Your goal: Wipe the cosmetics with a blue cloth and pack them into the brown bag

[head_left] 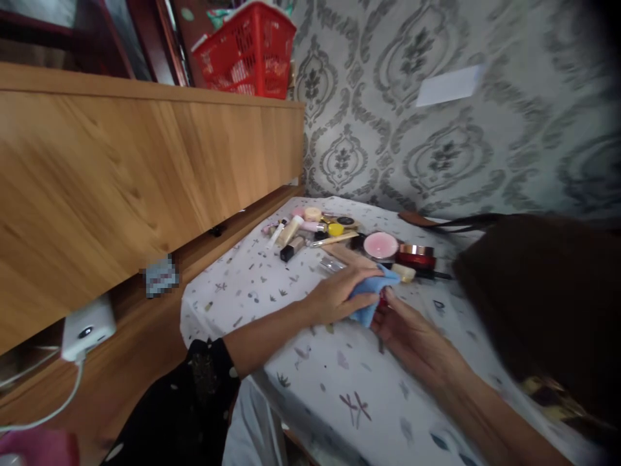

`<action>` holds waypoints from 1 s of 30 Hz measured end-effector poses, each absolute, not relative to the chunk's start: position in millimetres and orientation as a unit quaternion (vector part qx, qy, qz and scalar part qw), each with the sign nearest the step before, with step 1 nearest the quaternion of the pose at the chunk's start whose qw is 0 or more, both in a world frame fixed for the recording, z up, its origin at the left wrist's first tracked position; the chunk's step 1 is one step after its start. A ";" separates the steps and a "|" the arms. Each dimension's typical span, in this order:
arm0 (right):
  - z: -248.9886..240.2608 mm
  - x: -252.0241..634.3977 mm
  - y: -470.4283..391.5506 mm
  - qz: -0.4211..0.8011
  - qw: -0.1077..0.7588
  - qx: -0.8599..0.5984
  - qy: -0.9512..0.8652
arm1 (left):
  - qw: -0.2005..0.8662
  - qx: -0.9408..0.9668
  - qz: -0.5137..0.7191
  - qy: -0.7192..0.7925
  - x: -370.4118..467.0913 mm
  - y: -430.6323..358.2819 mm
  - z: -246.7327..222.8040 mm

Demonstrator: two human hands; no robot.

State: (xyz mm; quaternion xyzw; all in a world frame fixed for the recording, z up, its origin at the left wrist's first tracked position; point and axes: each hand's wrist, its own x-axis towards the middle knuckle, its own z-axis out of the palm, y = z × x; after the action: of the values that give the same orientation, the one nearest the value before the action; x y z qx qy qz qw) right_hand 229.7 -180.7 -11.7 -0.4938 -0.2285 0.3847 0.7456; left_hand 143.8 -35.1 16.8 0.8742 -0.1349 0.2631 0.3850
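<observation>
On the patterned table cover (339, 375), the blue cloth (365, 304) is the landmark, bunched between the two hands. The left hand (334, 294) is closed around it from the left, thumb below and fingers above. The right hand (412, 327) comes from the lower right, thumb and fingers pinched on a small red item (383, 298), which touches the cloth's right edge. The red item thus lies between cloth and right fingers, nearer the right hand; so much of it is covered that I cannot tell its long axis.

Counted out, there are two hands, one cloth and one red item in the grip. Just beyond the cloth sit one pink round disc (381, 245) and, to the disc's right, one red jar (416, 257) with a gold band. Beyond the cloth to the left lie one yellow cap (335, 230) and one black-capped bottle (293, 248); the other cosmetics there overlap too much for a sure count. Well to the cloth's right is one dark brown bag (524, 298).
</observation>
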 end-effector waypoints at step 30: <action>-1.3 222.2 -184.7 0.305 0.755 -0.514 -0.269 | 0.581 0.773 0.253 0.030 160.6 -23.0 6.0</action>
State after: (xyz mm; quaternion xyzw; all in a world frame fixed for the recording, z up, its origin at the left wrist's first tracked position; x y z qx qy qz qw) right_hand 222.2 -184.7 -1.3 -0.5145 -0.2687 0.3052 0.7550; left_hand 160.6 -23.0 6.0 0.7728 0.0296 0.2531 0.5812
